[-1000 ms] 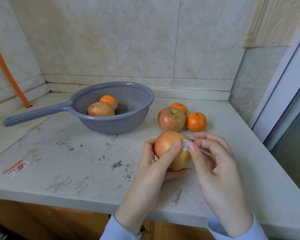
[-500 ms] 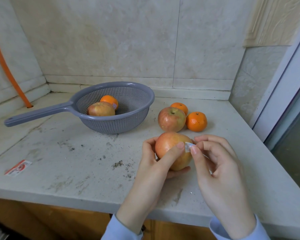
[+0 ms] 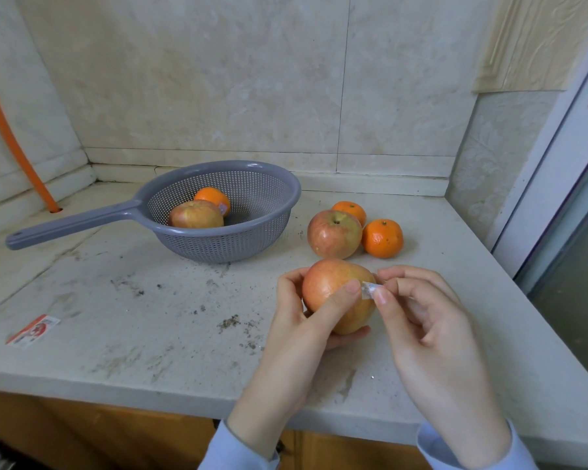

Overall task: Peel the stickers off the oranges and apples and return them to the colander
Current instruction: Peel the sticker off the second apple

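Note:
My left hand (image 3: 299, 337) grips a red-yellow apple (image 3: 330, 286) just above the counter, thumb across its front. My right hand (image 3: 425, 337) pinches a small pale sticker (image 3: 368, 289) at the apple's right side; the sticker is partly lifted off the skin. A grey colander (image 3: 272, 188) with a long handle stands behind, holding an apple (image 3: 196, 215) and an orange (image 3: 213, 196) with a sticker on it. To its right on the counter lie another apple (image 3: 333, 234) and two oranges (image 3: 382, 238) (image 3: 350, 210).
A red-and-white label (image 3: 33, 330) lies near the counter's front left edge. An orange hose (image 3: 11, 140) runs down the left wall. Crumbs and stains dot the countertop (image 3: 150, 317). A white door frame (image 3: 557, 171) borders the right side.
My right hand has drawn the sticker slightly outward from the apple's side. Both hands and the apple have shifted very little.

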Demonstrator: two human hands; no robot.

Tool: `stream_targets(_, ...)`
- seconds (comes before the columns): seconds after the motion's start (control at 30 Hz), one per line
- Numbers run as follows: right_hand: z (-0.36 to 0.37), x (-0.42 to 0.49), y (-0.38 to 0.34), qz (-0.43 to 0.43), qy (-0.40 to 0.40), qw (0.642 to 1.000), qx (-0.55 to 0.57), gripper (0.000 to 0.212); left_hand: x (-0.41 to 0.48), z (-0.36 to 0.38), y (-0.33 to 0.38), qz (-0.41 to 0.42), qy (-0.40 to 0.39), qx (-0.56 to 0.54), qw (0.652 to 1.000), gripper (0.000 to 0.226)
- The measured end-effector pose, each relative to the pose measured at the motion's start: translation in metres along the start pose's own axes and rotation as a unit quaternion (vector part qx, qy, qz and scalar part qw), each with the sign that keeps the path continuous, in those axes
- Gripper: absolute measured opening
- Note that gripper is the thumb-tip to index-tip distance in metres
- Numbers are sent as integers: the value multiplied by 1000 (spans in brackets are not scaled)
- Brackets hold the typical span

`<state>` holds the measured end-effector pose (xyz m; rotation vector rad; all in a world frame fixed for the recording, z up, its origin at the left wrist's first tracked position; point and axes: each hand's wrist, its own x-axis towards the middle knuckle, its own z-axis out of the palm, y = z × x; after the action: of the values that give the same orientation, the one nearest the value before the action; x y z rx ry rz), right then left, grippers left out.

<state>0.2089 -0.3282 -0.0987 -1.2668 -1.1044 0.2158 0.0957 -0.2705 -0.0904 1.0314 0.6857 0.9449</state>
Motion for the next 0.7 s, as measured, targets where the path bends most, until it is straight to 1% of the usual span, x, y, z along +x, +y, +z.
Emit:
stream_targets(0.27,-2,-2,-2,8,-8,1000,13,22,2,-1,0,-16,-12,-10,1000,58)
stream_targets(0.4,-2,-2,-1,-2,-9,1000,0,20,2,-2,0,-19,-14,-8,1000,64)
stream_targets(0.7,-3,-2,-2,-4,-10,1000,-7,20,2,-3,0,-21,-21,0,1000,59)
